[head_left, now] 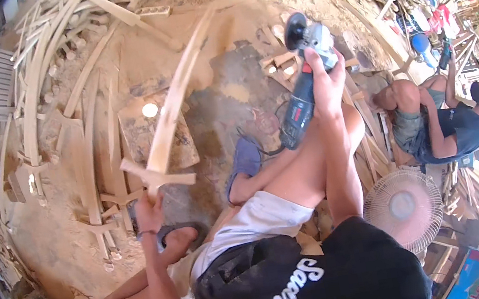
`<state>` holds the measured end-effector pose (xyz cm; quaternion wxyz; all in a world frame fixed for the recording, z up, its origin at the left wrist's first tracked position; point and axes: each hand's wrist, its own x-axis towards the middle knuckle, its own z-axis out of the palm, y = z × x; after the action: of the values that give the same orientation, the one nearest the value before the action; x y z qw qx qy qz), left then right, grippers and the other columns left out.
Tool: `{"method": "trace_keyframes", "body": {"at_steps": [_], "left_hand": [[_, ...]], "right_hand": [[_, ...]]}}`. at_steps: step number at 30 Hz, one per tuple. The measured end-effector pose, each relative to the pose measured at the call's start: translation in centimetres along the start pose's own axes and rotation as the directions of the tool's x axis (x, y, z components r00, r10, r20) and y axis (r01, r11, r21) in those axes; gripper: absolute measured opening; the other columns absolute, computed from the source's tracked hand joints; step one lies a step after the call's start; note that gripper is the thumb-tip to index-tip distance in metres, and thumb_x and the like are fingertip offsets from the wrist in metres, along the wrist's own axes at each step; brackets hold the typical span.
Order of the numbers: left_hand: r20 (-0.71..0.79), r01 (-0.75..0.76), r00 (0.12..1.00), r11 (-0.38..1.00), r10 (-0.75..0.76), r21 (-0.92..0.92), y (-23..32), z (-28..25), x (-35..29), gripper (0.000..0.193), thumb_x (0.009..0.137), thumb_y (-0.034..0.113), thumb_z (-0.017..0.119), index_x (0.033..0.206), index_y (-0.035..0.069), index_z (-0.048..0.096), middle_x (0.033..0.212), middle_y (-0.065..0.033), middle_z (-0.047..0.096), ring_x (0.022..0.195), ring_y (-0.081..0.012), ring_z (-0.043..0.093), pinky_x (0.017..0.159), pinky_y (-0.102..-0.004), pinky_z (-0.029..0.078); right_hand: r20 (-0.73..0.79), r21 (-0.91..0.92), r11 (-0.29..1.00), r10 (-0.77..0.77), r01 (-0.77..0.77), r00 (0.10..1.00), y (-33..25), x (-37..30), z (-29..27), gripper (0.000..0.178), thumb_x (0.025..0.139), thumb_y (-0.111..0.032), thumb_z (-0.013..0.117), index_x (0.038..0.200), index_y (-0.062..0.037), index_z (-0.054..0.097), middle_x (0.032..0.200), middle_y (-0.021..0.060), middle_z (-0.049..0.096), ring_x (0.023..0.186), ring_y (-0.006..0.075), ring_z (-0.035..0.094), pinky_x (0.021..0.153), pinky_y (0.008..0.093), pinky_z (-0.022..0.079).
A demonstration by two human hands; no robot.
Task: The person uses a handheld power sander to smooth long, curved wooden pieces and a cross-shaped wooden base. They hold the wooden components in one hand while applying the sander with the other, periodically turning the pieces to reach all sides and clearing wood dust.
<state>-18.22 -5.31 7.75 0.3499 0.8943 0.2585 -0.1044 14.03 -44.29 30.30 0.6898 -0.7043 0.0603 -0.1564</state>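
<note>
My left hand [149, 213] is wrapped round the grip of a wooden sword [169, 123]. Its crossguard lies just past my fingers, and the pale blade slants up and away to the right. My right hand [327, 79] grips an angle grinder [297, 111] around its body near the metal head. A dark round disc on the grinder's head faces up and left, apart from the blade. Below the blade's lower half sits a worn wooden block [183, 147] on the floor.
Several wooden swords [89, 172] lie on the dusty floor at left, with more piled at the far left. A caged fan [401, 204] stands at my right. Beyond it a co-worker [454, 117] sits holding a power tool. A cord trails near my slipper [244, 162].
</note>
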Motion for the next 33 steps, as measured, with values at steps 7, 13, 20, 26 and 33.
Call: {"method": "trace_keyframes", "body": {"at_steps": [7,13,20,26,33], "left_hand": [[-0.379,-0.433,0.873,0.845,0.307,-0.313,19.2,3.2,19.2,0.037,0.093,0.019,0.081,0.124,0.001,0.071,0.107,-0.0118,0.075,0.095,-0.0197,0.07,0.077,-0.0349,0.055],[-0.369,-0.386,0.917,0.579,0.154,-0.718,36.0,-3.2,23.6,0.036,0.094,0.017,0.079,0.125,0.004,0.068,0.127,-0.0138,0.07,0.123,-0.0273,0.065,0.108,-0.0388,0.05],[-0.803,-0.547,0.595,0.707,-0.048,-0.448,13.1,1.1,12.6,0.021,0.101,0.011,0.07,0.12,0.002,0.067,0.12,-0.0141,0.07,0.113,-0.0287,0.068,0.1,-0.0384,0.052],[-0.425,0.61,0.733,0.79,-0.531,0.064,-19.8,3.3,-1.7,0.061,0.096,0.035,0.072,0.143,-0.002,0.058,0.15,-0.0278,0.058,0.142,-0.0436,0.055,0.12,-0.0504,0.044],[-0.337,0.689,0.702,0.717,-0.627,0.102,-25.4,4.3,-3.3,0.079,0.091,0.05,0.082,0.148,0.001,0.057,0.156,-0.0215,0.056,0.146,-0.0417,0.052,0.126,-0.0528,0.037]], "right_hand": [[-0.046,-0.103,0.995,-0.002,-0.003,0.999,2.5,1.0,-2.2,0.069,0.095,-0.024,0.088,0.147,0.0024,0.052,0.113,0.0074,0.07,0.091,0.0135,0.066,0.077,0.0295,0.055],[-0.005,-0.148,0.989,-0.026,0.025,1.0,2.0,0.9,-2.5,0.043,0.1,-0.028,0.081,0.13,-0.0021,0.066,0.101,0.0032,0.068,0.081,0.0121,0.062,0.071,0.0278,0.051],[0.068,-0.122,0.992,0.023,-0.015,0.997,2.8,0.7,-1.4,0.042,0.103,-0.027,0.08,0.131,-0.0003,0.065,0.099,0.0018,0.065,0.078,0.0101,0.06,0.067,0.0264,0.05],[0.198,-0.162,0.987,0.013,0.02,0.98,3.8,0.6,0.4,0.05,0.103,-0.027,0.08,0.141,0.0005,0.061,0.101,0.0022,0.065,0.082,0.0099,0.06,0.072,0.0272,0.051],[0.181,-0.193,0.981,0.036,0.0,0.983,4.0,-0.6,1.6,0.063,0.101,-0.026,0.082,0.15,0.0012,0.054,0.105,0.0056,0.068,0.084,0.0106,0.063,0.067,0.0268,0.055]]}}
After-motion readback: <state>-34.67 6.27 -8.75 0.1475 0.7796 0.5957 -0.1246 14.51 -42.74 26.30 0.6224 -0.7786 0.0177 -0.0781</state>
